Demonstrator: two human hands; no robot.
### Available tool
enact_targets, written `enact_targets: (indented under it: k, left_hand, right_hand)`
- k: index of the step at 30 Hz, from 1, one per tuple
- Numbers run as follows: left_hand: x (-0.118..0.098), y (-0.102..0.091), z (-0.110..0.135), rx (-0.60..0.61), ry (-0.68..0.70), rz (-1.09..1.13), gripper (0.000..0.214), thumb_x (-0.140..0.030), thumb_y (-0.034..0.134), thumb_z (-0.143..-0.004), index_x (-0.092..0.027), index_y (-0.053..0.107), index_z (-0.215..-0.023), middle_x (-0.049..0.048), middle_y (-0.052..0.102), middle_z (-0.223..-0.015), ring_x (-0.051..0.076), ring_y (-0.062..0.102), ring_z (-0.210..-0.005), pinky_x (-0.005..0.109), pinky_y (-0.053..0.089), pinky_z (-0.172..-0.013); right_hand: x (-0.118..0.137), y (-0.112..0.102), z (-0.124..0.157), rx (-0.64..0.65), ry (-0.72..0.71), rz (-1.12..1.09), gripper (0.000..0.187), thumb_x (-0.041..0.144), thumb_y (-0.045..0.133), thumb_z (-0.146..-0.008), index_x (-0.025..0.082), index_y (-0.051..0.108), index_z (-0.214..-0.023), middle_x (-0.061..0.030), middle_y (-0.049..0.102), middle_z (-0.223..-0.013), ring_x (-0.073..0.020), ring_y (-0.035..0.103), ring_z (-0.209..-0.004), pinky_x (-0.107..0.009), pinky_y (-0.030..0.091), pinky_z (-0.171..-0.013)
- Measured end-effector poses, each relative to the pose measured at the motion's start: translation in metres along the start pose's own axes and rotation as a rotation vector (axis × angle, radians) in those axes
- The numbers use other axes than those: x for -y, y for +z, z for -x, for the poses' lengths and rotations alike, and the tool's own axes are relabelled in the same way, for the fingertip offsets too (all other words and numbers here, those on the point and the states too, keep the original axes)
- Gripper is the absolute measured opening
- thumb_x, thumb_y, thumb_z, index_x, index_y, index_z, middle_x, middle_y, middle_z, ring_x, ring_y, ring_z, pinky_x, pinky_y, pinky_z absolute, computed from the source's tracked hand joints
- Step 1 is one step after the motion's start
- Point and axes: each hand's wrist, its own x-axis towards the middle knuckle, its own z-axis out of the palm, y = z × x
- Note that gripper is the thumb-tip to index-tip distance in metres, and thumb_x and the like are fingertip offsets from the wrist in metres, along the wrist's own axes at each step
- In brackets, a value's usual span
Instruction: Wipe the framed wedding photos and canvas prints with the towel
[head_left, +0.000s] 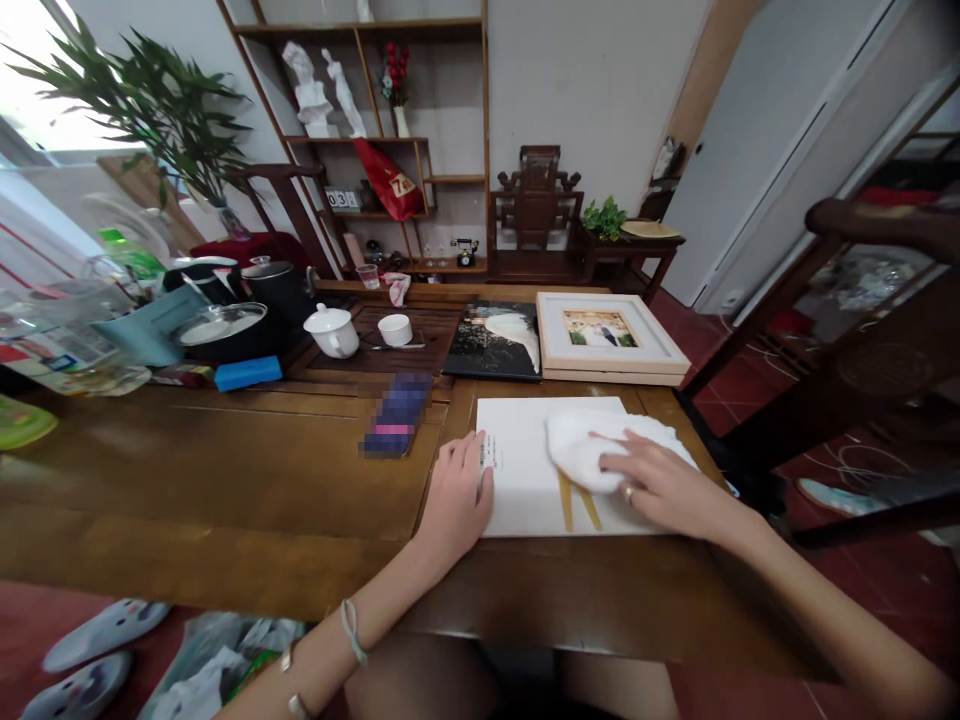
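Observation:
A white flat album or board (pixel 525 470) with two gold stripes lies on the wooden table (pixel 225 480) in front of me. My left hand (pixel 457 495) rests flat on its left edge, fingers stretched out. My right hand (pixel 652 480) presses a white cloth (pixel 592 445) onto the board's right half, fingers spread over the cloth.
Behind the board lie a dark photo print (pixel 496 342) and a framed photo (pixel 607 338). A blurred phone-like object (pixel 396 415) sits to the left. A tea tray with a white teapot (pixel 332 331), a cup (pixel 394 329), pots and a blue box (pixel 247 373) stands at back left.

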Motion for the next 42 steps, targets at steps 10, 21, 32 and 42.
enact_targets:
  k: [10,21,32,42]
  left_hand:
    - [0.005,0.009,-0.003,-0.058,-0.252,0.338,0.047,-0.017,0.056,-0.081,-0.018,0.051,-0.128,0.0138,0.061,-0.123,0.03,0.053,-0.118,0.053,0.039,-0.102]
    - [-0.013,-0.029,-0.028,0.032,-0.67,0.996,0.054,-0.005,0.062,-0.078,-0.017,0.049,-0.129,0.0185,0.058,-0.13,0.026,0.064,-0.112,0.042,0.055,-0.091]
    - [-0.027,-0.068,-0.013,-0.09,-0.805,1.136,0.087,-0.01,0.084,-0.059,-0.022,0.042,-0.134,0.018,0.057,-0.133,0.024,0.071,-0.092,0.033,0.063,-0.066]
    - [-0.047,-0.108,0.024,-0.32,-0.676,0.999,0.07,-0.02,0.088,-0.054,-0.024,0.052,-0.114,0.0102,0.067,-0.117,0.017,0.07,-0.077,0.026,0.061,-0.063]
  right_hand:
    - [-0.021,0.043,-0.018,-0.254,0.04,0.095,0.036,0.012,0.046,-0.075,0.019,0.067,-0.104,-0.0164,0.061,-0.127,-0.0312,0.037,-0.135,-0.059,0.025,-0.109]
    - [-0.021,0.045,-0.015,-0.366,0.022,0.076,0.036,0.011,0.048,-0.074,0.018,0.069,-0.102,-0.0164,0.063,-0.123,-0.0318,0.041,-0.133,-0.057,0.029,-0.107]
    - [0.022,0.013,0.037,-0.483,0.053,0.084,0.033,0.033,0.054,-0.088,0.017,0.055,-0.116,-0.0179,0.031,-0.152,-0.0352,0.022,-0.142,-0.06,0.027,-0.11]
    - [0.089,0.056,0.029,-0.548,-0.445,0.188,0.042,0.004,0.045,-0.086,0.01,0.053,-0.128,-0.0209,0.055,-0.133,-0.0392,0.028,-0.137,-0.056,0.046,-0.098]
